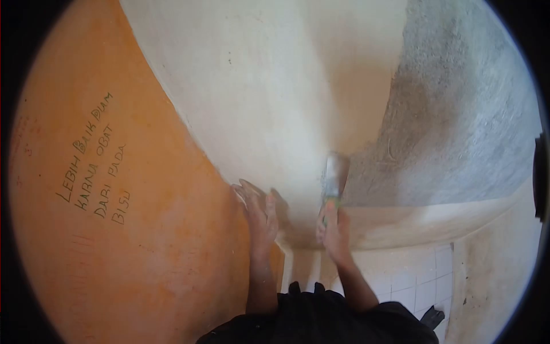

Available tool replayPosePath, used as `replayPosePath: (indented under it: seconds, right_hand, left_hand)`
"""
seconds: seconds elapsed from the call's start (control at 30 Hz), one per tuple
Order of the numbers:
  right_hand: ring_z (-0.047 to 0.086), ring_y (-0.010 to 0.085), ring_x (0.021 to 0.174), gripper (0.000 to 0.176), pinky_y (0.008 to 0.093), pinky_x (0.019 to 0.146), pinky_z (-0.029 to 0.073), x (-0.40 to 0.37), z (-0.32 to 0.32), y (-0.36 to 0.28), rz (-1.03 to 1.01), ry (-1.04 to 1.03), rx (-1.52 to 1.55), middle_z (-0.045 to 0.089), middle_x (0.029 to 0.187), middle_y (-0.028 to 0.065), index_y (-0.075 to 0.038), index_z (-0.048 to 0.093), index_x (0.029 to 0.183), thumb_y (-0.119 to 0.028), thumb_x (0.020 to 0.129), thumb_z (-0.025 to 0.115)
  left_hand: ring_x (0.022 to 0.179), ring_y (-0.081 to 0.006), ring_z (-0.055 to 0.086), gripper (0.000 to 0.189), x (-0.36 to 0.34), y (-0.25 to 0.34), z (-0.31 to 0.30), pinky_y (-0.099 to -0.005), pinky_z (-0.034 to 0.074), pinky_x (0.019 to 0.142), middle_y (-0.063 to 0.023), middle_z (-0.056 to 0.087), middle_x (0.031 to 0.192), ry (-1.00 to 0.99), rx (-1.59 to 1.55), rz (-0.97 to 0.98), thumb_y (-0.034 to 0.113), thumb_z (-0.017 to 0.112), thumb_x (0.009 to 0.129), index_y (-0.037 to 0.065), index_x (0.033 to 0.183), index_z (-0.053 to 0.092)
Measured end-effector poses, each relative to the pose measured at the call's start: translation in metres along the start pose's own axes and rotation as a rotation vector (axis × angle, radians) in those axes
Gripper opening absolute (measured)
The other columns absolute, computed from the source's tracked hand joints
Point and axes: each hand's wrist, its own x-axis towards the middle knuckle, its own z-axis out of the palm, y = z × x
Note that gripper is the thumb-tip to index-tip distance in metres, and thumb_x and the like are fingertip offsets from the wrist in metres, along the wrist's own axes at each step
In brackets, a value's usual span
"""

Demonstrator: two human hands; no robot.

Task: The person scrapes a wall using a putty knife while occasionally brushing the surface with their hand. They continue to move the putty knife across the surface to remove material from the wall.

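Note:
My right hand [335,234] grips a putty knife [336,174] by its green handle. The broad metal blade points up and lies against the wall, where the cream-white coat [275,86] meets a rough grey patch [429,126]. To its left, my left hand [262,221] has its fingers spread at the wall, close to the corner with the orange wall [172,229]. It holds nothing that shows, and its shadow falls just right of the fingers.
Handwritten green lettering [94,157] marks the orange wall. Below the grey patch runs a plain wall strip [412,223], with white floor tiles [421,272] beneath. A dark object [432,316] is at the lower right, and another dark shape [540,178] at the right edge.

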Motion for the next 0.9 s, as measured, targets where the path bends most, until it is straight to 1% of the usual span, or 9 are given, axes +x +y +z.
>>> replayPosePath:
  seconds: [0.07,0.1,0.17,0.23,0.3,0.47,0.73,0.8,0.9]
  right_hand:
    - [0.034,0.0040,0.039,0.041,0.0196,0.035,0.024,-0.007,-0.003,0.021,0.018,0.030,-0.049,0.037,0.052,-0.0046,-0.011,0.045,0.078,-0.047,0.099,0.040]
    - [0.034,0.0040,0.039,0.041,0.0196,0.035,0.024,-0.008,0.004,0.008,0.028,0.031,-0.056,0.037,0.052,-0.0046,-0.011,0.045,0.078,-0.047,0.099,0.040]
    - [0.034,0.0041,0.039,0.042,0.0199,0.035,0.025,-0.005,0.014,-0.026,-0.100,0.107,-0.051,0.037,0.052,-0.0044,-0.011,0.045,0.078,-0.047,0.099,0.040]
    - [0.033,0.0047,0.039,0.043,0.0204,0.035,0.024,0.000,0.005,-0.031,-0.144,0.046,-0.036,0.036,0.052,-0.0041,-0.011,0.045,0.079,-0.049,0.098,0.041]
    - [0.032,0.0049,0.039,0.043,0.0206,0.035,0.023,-0.008,0.002,-0.009,-0.012,0.089,-0.066,0.035,0.052,-0.0037,-0.010,0.044,0.079,-0.049,0.098,0.042]
    - [0.037,0.0043,0.042,0.040,0.0211,0.037,0.028,-0.014,0.007,-0.008,0.073,0.026,0.040,0.038,0.056,-0.0036,-0.009,0.043,0.079,-0.044,0.099,0.043]
    - [0.037,0.0041,0.043,0.041,0.0212,0.037,0.028,-0.006,0.011,-0.022,0.003,0.078,-0.061,0.037,0.055,-0.0042,-0.009,0.041,0.076,-0.042,0.099,0.042]
    - [0.036,0.0040,0.043,0.040,0.0213,0.037,0.028,-0.002,0.019,-0.035,-0.089,-0.019,0.070,0.038,0.055,-0.0042,-0.009,0.043,0.078,-0.042,0.099,0.043]
    - [0.028,0.0037,0.039,0.042,0.0207,0.034,0.020,-0.011,0.006,-0.004,0.048,0.001,0.066,0.033,0.053,-0.0051,-0.010,0.044,0.079,-0.048,0.098,0.042]
  left_hand:
    - [0.141,-0.0463,-0.002,0.076,-0.003,-0.006,0.005,-0.0518,0.004,0.113,-0.0365,-0.004,0.148,0.022,-0.145,0.015,0.035,0.043,0.098,-0.008,0.145,0.002]
    - [0.140,-0.0468,-0.002,0.076,-0.001,-0.004,0.004,-0.0523,0.004,0.113,-0.0371,-0.004,0.148,0.026,-0.110,0.017,0.035,0.043,0.098,-0.008,0.145,0.002]
    - [0.140,-0.0473,-0.001,0.075,-0.005,-0.004,0.003,-0.0527,0.004,0.113,-0.0377,-0.003,0.148,0.006,-0.072,0.018,0.035,0.042,0.098,-0.009,0.145,0.003]
    - [0.140,-0.0483,-0.001,0.075,-0.002,-0.005,0.002,-0.0531,0.003,0.113,-0.0394,-0.002,0.147,0.015,-0.086,0.046,0.035,0.042,0.098,-0.011,0.144,0.003]
    - [0.140,-0.0485,-0.002,0.075,-0.003,-0.008,-0.002,-0.0530,0.003,0.113,-0.0399,-0.003,0.146,0.001,-0.092,0.053,0.034,0.042,0.098,-0.011,0.144,0.003]
    - [0.140,-0.0489,-0.002,0.075,-0.005,-0.010,-0.002,-0.0521,0.004,0.113,-0.0410,-0.003,0.146,-0.026,-0.103,0.048,0.033,0.043,0.098,-0.011,0.144,0.003]
    - [0.141,-0.0458,-0.002,0.073,-0.003,-0.007,-0.005,-0.0496,0.005,0.114,-0.0378,-0.003,0.148,-0.006,-0.148,0.065,0.030,0.045,0.098,-0.008,0.145,0.004]
    - [0.141,-0.0453,-0.002,0.073,-0.004,-0.007,-0.005,-0.0490,0.005,0.114,-0.0374,-0.002,0.148,-0.026,-0.155,0.053,0.029,0.045,0.098,-0.008,0.145,0.005]
    - [0.141,-0.0446,-0.002,0.072,-0.004,-0.015,-0.007,-0.0484,0.006,0.115,-0.0368,-0.002,0.148,-0.041,-0.178,0.050,0.029,0.045,0.098,-0.008,0.145,0.006]
